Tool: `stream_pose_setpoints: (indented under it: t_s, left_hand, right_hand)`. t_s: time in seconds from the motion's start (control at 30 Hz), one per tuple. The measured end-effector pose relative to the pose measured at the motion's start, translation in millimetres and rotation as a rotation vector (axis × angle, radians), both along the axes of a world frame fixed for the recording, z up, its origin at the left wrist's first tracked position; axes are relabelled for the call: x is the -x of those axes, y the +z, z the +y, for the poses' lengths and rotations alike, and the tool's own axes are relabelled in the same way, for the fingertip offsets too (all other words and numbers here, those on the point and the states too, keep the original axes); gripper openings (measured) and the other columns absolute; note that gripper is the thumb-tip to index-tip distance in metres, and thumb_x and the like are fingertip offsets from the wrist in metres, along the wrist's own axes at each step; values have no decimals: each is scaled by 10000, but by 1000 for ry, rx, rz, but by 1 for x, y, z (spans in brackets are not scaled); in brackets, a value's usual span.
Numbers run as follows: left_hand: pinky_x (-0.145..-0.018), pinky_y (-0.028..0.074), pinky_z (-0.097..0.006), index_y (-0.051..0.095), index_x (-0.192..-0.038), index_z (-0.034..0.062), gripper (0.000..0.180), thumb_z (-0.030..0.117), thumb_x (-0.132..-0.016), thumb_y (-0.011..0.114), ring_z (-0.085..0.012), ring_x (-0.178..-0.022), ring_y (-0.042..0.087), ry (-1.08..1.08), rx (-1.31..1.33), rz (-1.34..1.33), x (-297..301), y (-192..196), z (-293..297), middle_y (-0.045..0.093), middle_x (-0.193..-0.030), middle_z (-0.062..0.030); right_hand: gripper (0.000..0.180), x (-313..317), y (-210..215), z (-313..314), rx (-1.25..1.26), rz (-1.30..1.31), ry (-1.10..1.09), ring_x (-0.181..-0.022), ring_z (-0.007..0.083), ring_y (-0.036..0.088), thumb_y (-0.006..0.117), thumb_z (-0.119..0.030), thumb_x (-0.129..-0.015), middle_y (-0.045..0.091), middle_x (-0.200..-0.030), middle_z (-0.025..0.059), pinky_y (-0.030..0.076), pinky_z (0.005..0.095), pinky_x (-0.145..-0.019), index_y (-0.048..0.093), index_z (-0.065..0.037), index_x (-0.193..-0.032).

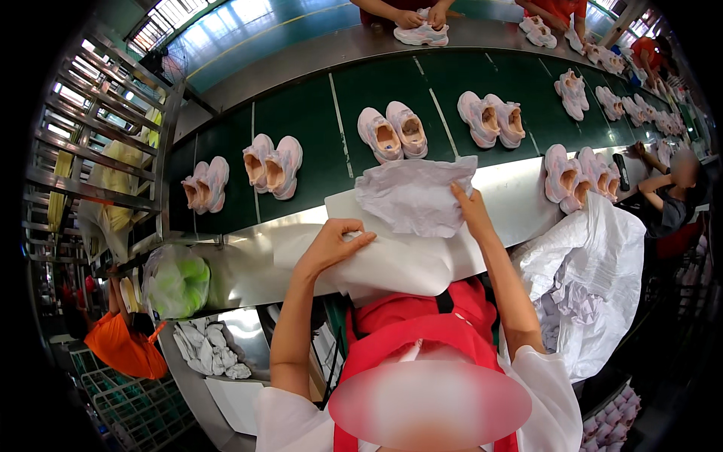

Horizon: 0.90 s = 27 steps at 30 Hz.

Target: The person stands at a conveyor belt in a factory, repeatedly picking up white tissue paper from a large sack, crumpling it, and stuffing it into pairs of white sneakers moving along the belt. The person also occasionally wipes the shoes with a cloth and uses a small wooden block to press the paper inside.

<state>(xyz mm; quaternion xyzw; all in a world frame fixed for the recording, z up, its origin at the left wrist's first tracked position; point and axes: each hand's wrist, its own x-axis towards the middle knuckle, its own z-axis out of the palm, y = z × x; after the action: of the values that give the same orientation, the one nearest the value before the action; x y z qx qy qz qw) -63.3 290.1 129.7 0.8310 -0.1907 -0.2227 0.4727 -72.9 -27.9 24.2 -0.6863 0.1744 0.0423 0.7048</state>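
Note:
My left hand [334,242] pinches the edge of a stack of white tissue paper sheets [392,260] lying on the steel counter [248,264]. My right hand [471,207] holds the right edge of a crumpled white sheet of paper [414,194] lifted above the stack. Just beyond, on the dark green conveyor belt [309,113], stand pairs of pale pink shoes: one pair [392,132] straight ahead, another pair [493,118] to the right, and a third pair [273,163] to the left.
A large white bag [595,264] of crumpled paper sits at my right. More pink shoe pairs [205,183] [572,173] line the belt. A green-filled plastic bag [177,280] and paper wads [207,348] lie at left. Other people work across the belt [407,15] and at right [670,196].

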Motion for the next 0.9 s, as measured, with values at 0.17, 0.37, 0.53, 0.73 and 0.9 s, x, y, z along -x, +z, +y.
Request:
stream_pose_setpoints:
  t_s: [0.17,0.37,0.53,0.73,0.9]
  left_hand:
    - [-740,418,-282,543,-751,-2,290,253,-881,597,-201,-621,522,126,278,-546,-31,-24,-55,527,-616,-51]
    - [-776,464,-381,598,-799,16,328,333,-886,592,-338,-717,599,146,-175,-339,-43,-107,-59,624,-740,-164]
    - [-651,445,-390,561,-707,49,347,346,-883,594,-327,-630,563,437,-94,-558,-45,-85,-32,588,-665,-148]
    - [-539,398,-394,580,-734,47,251,264,-819,673,-297,-564,492,267,-309,-901,-38,0,-8,591,-703,-116]
    - [-595,440,-308,573,-1118,41,400,231,-785,688,-184,-582,543,115,306,-496,2,52,-34,552,-655,-72]
  right_hand:
    - [437,33,-66,38,-671,6,10,-957,135,581,577,-334,-911,612,-1061,60,483,276,-797,530,-12,-1202]
    - [439,12,-32,50,-455,83,20,-1057,175,563,549,-245,-922,575,-1190,82,481,280,-848,465,-19,-1289]
    - [385,2,-30,-16,-318,95,-128,-833,137,585,589,-185,-889,593,-968,45,483,254,-743,518,-25,-1231]
    - [652,21,105,45,420,-517,-33,-1093,242,510,680,-240,-797,498,-1242,135,409,363,-943,392,-38,-1346]
    - [1088,35,140,108,779,-665,388,-1359,329,292,825,-283,-594,317,-1454,195,256,402,-1092,204,-38,-1454]
